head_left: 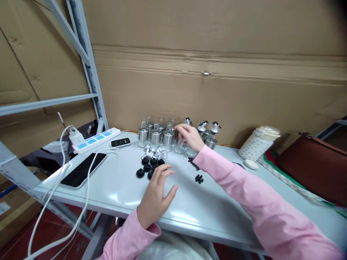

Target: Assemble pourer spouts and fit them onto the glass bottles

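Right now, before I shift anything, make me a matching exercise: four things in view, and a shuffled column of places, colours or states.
Column one
1. Phone
2. Flask
3. Round black pieces
4. Bag

Column two
A. Just beyond the left hand
B. Lying flat, screen dark
C. Brown
D. Whitish with small dots

Pairs: 1-B, 2-D, 3-A, 4-C

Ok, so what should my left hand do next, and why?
I'd probably have your left hand pick up one of the black round pieces: it looks open and empty right beside them, and the bottles at the left end show no spouts, unlike some at the right. Your right hand is at the bottles; its grip is unclear.
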A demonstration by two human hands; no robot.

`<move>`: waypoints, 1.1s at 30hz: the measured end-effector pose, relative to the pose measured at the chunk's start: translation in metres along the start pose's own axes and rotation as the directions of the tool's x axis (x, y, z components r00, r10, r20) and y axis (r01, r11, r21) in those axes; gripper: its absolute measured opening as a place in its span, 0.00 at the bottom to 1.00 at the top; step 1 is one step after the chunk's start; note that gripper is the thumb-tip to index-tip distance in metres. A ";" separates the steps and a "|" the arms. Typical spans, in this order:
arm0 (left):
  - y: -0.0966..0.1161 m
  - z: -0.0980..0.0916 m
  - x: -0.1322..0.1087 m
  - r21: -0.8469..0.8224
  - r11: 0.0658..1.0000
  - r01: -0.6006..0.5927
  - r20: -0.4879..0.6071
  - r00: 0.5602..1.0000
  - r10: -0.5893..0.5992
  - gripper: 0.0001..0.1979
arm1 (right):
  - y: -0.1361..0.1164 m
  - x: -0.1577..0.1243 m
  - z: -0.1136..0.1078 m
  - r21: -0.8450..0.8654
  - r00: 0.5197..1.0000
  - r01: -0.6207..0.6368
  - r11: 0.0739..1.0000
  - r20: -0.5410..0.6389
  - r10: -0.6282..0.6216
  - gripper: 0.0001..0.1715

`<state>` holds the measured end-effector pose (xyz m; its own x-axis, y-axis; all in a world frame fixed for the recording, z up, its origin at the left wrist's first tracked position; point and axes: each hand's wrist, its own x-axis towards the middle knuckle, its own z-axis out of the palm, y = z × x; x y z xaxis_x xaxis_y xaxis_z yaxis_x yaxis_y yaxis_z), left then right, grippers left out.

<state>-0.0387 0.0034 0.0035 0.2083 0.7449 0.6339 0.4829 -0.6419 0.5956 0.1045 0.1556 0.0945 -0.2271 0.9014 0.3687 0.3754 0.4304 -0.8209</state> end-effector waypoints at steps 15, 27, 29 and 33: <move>0.001 -0.001 0.003 0.038 0.999 0.005 0.094 0.995 -0.008 0.09 | 0.014 0.040 0.023 -0.773 0.990 0.123 0.623 0.053 -0.129 0.20; -0.003 0.006 0.002 -0.488 0.847 0.209 -0.206 0.916 -0.345 0.26 | -0.041 -0.003 -0.012 -0.830 0.897 0.132 0.542 -0.133 -0.421 0.16; 0.001 0.008 0.004 -0.813 0.544 0.208 -0.133 0.843 -0.521 0.27 | -0.050 -0.022 -0.019 -0.788 0.867 0.183 0.588 -0.152 -0.474 0.14; 0.011 0.015 0.006 -0.881 -0.364 0.302 0.469 0.648 -0.599 0.19 | -0.060 -0.064 -0.022 -0.658 0.856 0.299 0.691 -0.135 -0.499 0.12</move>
<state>-0.0196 0.0033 0.0063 0.2446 0.9532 -0.1775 -0.8624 0.2976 0.4095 0.1167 0.0730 0.1300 -0.2604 0.5632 0.7842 0.7826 0.5989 -0.1703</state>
